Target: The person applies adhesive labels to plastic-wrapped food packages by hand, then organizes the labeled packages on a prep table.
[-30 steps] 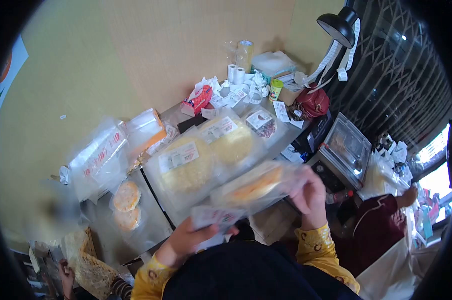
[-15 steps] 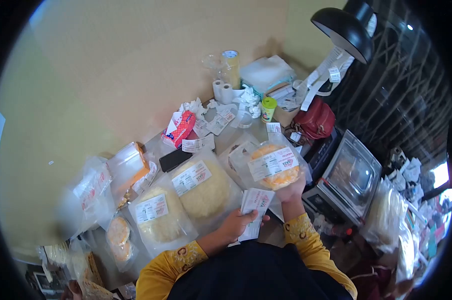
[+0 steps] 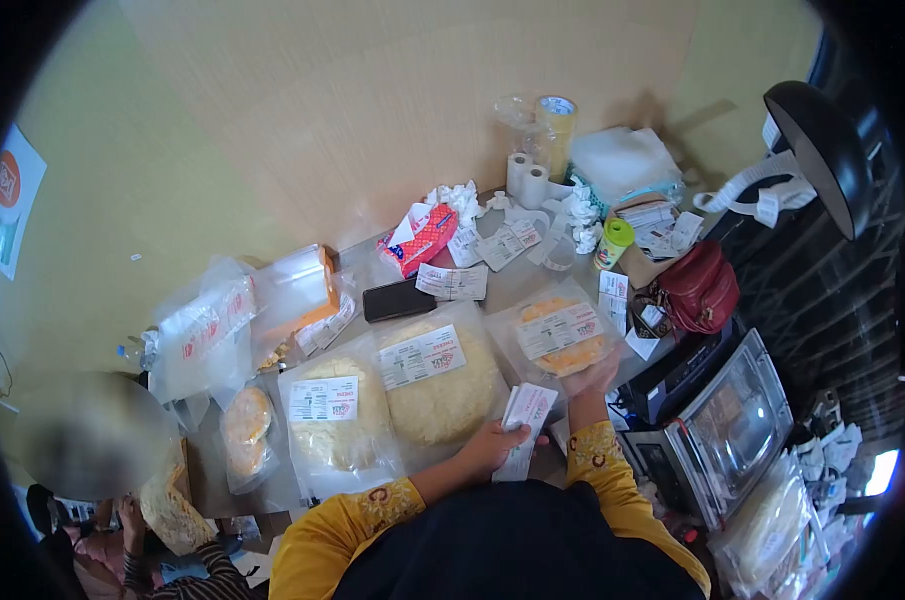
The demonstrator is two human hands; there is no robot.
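The grey table (image 3: 517,290) carries 2 large pale-filled bags (image 3: 437,375) lying side by side. Just right of them lies the smaller orange-filled bag (image 3: 562,335), and the right hand (image 3: 590,377) grips its near edge. The left hand (image 3: 492,448) pinches a stack of labels (image 3: 527,412).

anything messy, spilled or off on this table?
Nothing spilled or torn. Clutter at the back: crumpled paper around the paper rolls, a red tissue pack tilted with tissue pulled out, loose label slips askew by the phone. Left hand holds a stack of labels; right hand touches the orange pack, lying flat.
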